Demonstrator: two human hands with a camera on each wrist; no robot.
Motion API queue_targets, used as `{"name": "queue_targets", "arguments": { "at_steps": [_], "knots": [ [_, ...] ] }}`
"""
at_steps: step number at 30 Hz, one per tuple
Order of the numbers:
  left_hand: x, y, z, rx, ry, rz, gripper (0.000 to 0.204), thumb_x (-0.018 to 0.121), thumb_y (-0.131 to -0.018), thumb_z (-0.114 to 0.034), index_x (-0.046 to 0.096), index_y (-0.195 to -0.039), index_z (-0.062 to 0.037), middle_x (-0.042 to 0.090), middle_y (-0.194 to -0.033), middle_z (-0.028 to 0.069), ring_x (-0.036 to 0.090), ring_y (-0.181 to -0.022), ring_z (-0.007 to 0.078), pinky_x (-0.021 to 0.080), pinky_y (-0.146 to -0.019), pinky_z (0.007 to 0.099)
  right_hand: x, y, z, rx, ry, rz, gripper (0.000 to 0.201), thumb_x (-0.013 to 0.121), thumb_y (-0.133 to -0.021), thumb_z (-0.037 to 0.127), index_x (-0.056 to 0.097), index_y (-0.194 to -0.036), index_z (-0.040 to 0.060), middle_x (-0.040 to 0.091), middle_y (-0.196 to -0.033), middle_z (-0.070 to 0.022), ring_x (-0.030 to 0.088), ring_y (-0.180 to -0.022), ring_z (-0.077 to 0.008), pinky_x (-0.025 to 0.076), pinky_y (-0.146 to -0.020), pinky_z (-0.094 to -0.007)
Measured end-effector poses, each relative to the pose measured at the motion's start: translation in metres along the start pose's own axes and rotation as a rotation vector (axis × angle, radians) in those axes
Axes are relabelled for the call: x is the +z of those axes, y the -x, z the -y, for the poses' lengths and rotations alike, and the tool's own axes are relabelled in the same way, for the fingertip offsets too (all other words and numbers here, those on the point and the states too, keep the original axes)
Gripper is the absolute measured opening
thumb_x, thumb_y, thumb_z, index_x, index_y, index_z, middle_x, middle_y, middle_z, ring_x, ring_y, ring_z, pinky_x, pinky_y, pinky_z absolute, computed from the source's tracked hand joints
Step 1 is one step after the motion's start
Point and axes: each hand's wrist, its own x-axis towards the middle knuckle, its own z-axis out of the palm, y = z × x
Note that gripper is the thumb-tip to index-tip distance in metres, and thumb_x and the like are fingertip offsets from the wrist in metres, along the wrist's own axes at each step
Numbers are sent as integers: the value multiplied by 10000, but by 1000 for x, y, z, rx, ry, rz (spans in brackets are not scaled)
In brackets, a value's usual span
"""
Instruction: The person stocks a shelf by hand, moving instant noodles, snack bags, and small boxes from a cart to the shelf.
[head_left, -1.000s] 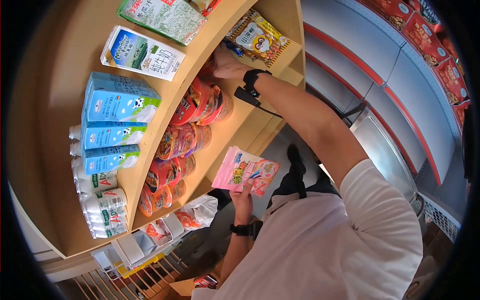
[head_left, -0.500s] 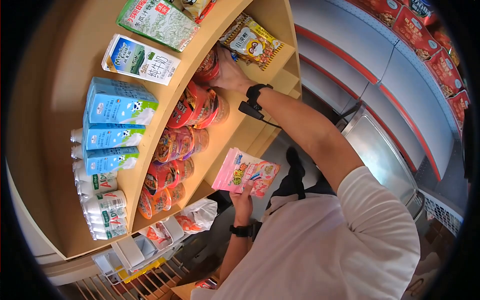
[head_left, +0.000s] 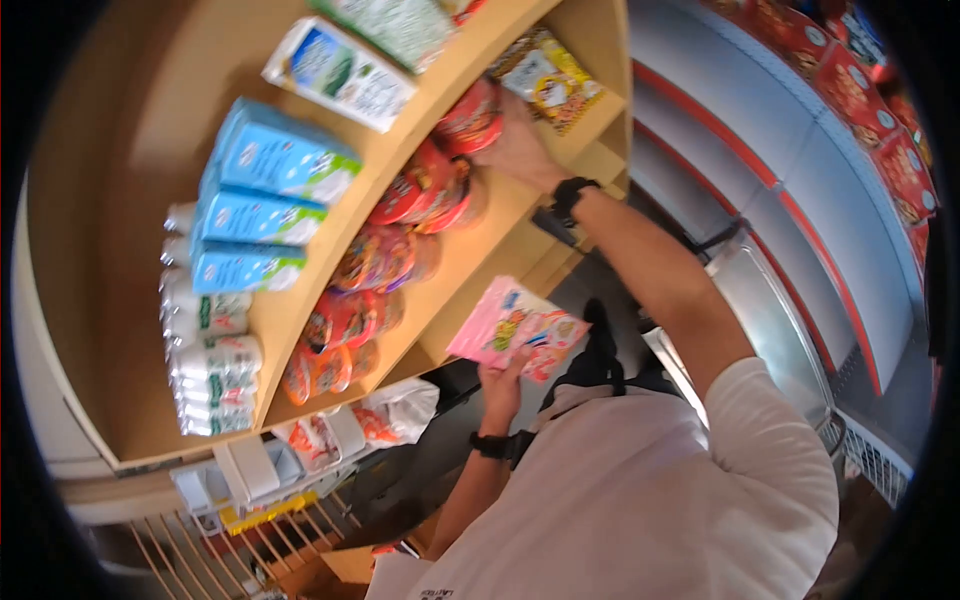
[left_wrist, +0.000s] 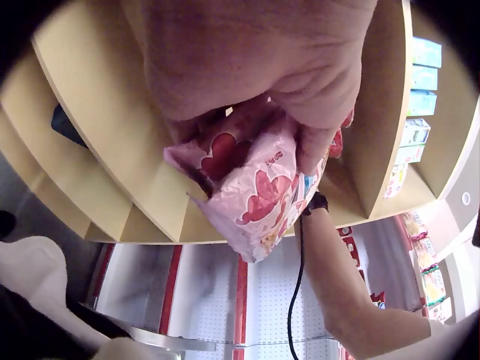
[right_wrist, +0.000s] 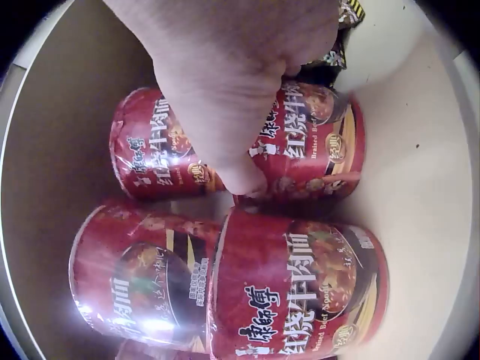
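Observation:
My right hand [head_left: 522,152] reaches onto the shelf and grips a red noodle cup [head_left: 470,118]. In the right wrist view, the thumb of the right hand [right_wrist: 225,67] lies along the side of that cup [right_wrist: 319,146], whose label reads Braised Beef Noodle. Another red cup [right_wrist: 142,146] stands beside it, and two more, including a large one [right_wrist: 300,289], stand close in front. Lower, in front of the body, my left hand [head_left: 502,388] pinches a pink snack bag [head_left: 515,328] by its edge. The left wrist view shows the bag [left_wrist: 266,187] crumpled under the fingers.
More noodle cups [head_left: 375,258] line the curved shelf. Above them stand blue milk cartons [head_left: 265,220], a white carton [head_left: 340,75] and white bottles [head_left: 215,370]. A yellow snack bag [head_left: 550,80] lies beyond the right hand. A metal cart [head_left: 770,300] stands right.
The head view has shifted. The noodle cup at my right hand, mostly hidden a second ago, shows more clearly now. My left hand keeps holding the pink bag.

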Motion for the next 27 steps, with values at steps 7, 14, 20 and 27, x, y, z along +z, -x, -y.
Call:
{"name": "queue_targets", "arguments": {
  "at_steps": [7,14,20,27],
  "knots": [
    [6,2,0,-11,-19,28,326,729,-926,-36,663,-1243,6,717,-1172,66,674,-1027,127,536,-928,302,-25,7,18,240,-18,114,1121,901,-668,335,261,-1499,-62,389,-1456,-317,402,-1367,-486,403,-1129,-489],
    [3,-6,-7,-36,-21,85,334,728,-931,-42,660,-1255,-1,714,-1183,64,663,-1054,126,527,-945,303,-28,10,17,244,60,154,1137,887,-688,363,237,-1505,-89,365,-1466,-318,452,-1328,-504,426,-1112,-484],
    [-11,-32,-15,-101,-61,198,370,722,-931,-32,631,-1288,-5,699,-1220,62,648,-1094,129,518,-966,307,-37,29,2,118,193,58,1001,854,-736,263,293,-1492,-76,427,-1422,-306,477,-1321,-468,439,-1096,-454],
    [-9,-55,-20,-150,-88,307,374,722,-925,-30,628,-1286,7,701,-1209,70,656,-1083,130,526,-954,305,-148,135,53,645,-59,343,432,723,-921,151,601,-1311,8,658,-1241,-119,626,-1143,-226,520,-967,-360]
  ]
}}
